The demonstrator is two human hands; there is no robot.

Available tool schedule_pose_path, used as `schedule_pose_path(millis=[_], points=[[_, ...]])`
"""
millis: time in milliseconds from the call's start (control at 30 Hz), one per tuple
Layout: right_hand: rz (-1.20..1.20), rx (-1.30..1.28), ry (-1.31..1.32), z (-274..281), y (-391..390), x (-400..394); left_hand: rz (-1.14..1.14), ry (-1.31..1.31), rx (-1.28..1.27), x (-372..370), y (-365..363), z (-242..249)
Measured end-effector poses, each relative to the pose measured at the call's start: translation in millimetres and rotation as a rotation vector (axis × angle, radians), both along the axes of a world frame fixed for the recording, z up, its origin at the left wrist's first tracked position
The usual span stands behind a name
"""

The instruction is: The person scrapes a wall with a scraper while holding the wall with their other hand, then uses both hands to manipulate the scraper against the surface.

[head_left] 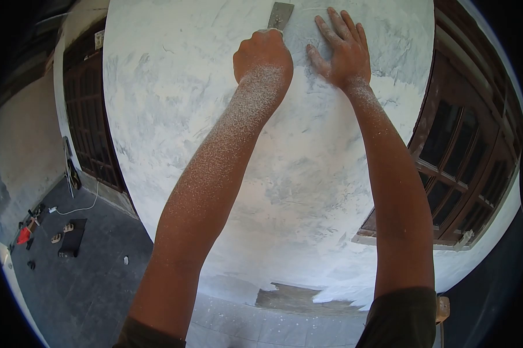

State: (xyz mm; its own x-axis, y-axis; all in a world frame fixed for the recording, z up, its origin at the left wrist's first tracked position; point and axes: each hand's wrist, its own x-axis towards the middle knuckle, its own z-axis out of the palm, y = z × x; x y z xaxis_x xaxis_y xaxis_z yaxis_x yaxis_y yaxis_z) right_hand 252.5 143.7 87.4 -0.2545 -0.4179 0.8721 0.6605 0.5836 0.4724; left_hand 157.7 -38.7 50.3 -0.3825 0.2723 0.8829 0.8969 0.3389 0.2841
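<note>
My left hand (263,57) is wrapped round the handle of a putty knife (280,15), whose flat metal blade points up against the wall. The handle itself is hidden in the fist. To its right, my right hand (343,51) lies flat on the wall with its fingers spread. White dust covers both hands and much of the left forearm. The wall (261,191) is coated in patchy white and grey filler, with a bare grey-brown strip low down.
A brown wooden window (447,156) with glass panes is at the right, its sill jutting out. A dark door (93,122) stands at the left. On the dark floor (99,278) lie a mat (72,239), sandals (56,238), a white cable (79,210) and a red item (24,235).
</note>
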Motion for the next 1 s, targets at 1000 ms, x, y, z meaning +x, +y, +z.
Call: schedule_pose_path(millis=[1000], points=[[0.024,-0.012,-0.004,-1.0,-1.1,1.2,-0.028,-0.075,-0.002,8.3,-0.6,7.2]])
